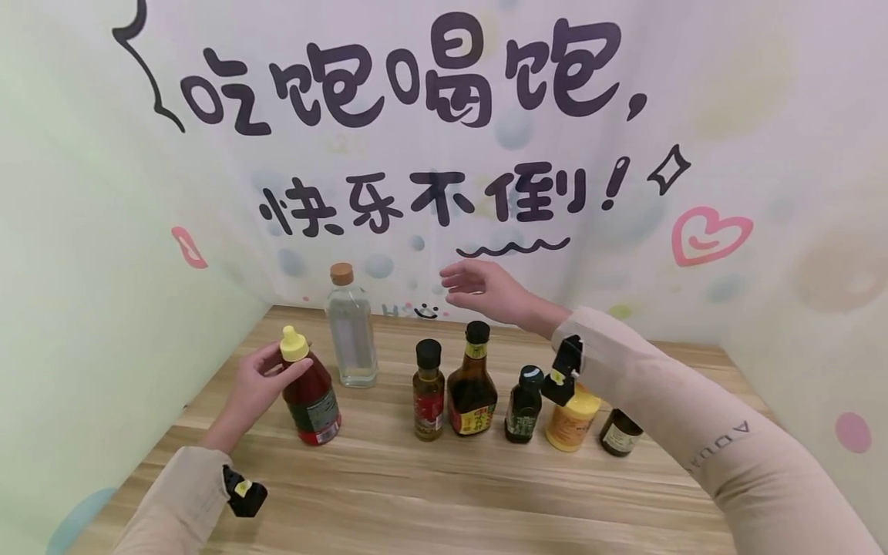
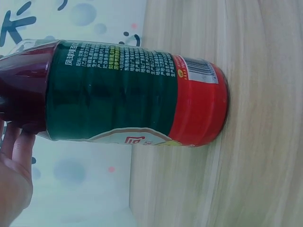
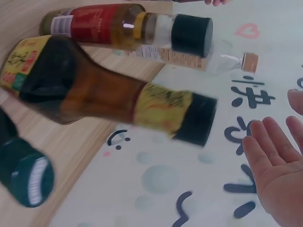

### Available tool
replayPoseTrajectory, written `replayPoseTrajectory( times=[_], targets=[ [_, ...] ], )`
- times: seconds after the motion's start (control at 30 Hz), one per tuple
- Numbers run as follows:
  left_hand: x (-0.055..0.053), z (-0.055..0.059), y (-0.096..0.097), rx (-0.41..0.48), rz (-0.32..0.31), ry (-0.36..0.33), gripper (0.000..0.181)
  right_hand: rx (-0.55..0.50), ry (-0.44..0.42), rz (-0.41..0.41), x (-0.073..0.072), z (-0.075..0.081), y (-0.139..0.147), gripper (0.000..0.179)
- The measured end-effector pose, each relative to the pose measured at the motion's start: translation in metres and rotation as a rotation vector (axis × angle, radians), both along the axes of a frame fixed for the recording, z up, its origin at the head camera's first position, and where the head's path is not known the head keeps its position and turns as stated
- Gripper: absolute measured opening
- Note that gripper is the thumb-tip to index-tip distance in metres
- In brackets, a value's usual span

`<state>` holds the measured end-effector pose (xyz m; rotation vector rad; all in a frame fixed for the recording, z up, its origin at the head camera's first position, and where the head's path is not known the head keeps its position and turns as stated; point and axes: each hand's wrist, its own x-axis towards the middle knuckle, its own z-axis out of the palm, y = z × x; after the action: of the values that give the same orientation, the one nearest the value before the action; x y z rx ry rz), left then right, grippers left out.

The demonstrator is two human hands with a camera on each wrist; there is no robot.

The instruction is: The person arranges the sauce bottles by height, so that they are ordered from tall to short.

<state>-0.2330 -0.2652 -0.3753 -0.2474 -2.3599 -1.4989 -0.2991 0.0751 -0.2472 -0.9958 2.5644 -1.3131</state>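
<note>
My left hand [image 1: 258,385] grips the upper part of a dark red ketchup bottle [image 1: 314,405] with a yellow nozzle cap. The bottle stands upright on the wooden table, and its green label and red base [image 2: 201,101] show in the left wrist view. Above the table, my right hand [image 1: 489,291] hovers with its fingers extended and holds nothing. Nearest below it is a tall brown sauce bottle [image 1: 473,393] with a black cap. In the right wrist view the right hand [image 3: 281,165] is apart from that sauce bottle [image 3: 109,92].
A clear bottle with an orange-brown cap [image 1: 352,331] stands behind the ketchup. To the right come a small red-labelled bottle [image 1: 428,401], a dark bottle [image 1: 523,408], a yellow jar [image 1: 572,424] and a dark jar [image 1: 620,435]. A printed cloth backdrop [image 1: 416,146] rises behind the table.
</note>
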Motion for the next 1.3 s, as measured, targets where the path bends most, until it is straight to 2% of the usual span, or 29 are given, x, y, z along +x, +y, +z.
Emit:
replayPoseTrajectory(
  times=[0.23, 0.43, 0.67, 0.93, 0.97, 1.0, 1.17, 1.2, 1.23, 1.3],
  targets=[
    [0.000, 0.001, 0.001, -0.004, 0.002, -0.010, 0.042, -0.008, -0.037, -0.005, -0.001, -0.022, 0.026, 0.039],
    [-0.001, 0.002, 0.002, -0.003, -0.001, -0.010, 0.042, -0.014, -0.087, -0.020, 0.001, -0.039, 0.037, 0.046],
    [-0.001, 0.003, 0.002, 0.002, -0.009, 0.003, 0.041, -0.021, -0.091, 0.012, 0.003, -0.059, 0.041, 0.054],
    [-0.001, 0.003, 0.002, 0.009, -0.011, -0.013, 0.043, -0.115, -0.086, 0.036, 0.007, -0.069, 0.035, 0.050],
    [-0.002, 0.002, 0.002, 0.014, -0.012, -0.019, 0.043, -0.119, -0.078, 0.036, 0.008, -0.069, 0.035, 0.049],
    [-0.014, -0.015, -0.008, 0.058, -0.059, -0.003, 0.043, -0.118, -0.067, 0.037, 0.008, -0.070, 0.035, 0.048],
    [-0.017, -0.020, -0.013, 0.061, -0.080, -0.009, 0.045, -0.098, 0.000, 0.038, 0.008, -0.072, 0.035, 0.042],
    [-0.021, -0.028, -0.017, 0.092, -0.100, 0.013, 0.041, -0.090, 0.010, 0.037, 0.008, -0.072, 0.035, 0.041],
    [-0.015, -0.019, -0.012, 0.073, -0.065, 0.010, 0.039, -0.085, 0.020, 0.038, 0.007, -0.072, 0.035, 0.041],
    [-0.022, -0.030, -0.021, 0.066, -0.073, 0.000, 0.040, -0.071, 0.031, 0.041, 0.006, -0.073, 0.034, 0.040]
  ],
)
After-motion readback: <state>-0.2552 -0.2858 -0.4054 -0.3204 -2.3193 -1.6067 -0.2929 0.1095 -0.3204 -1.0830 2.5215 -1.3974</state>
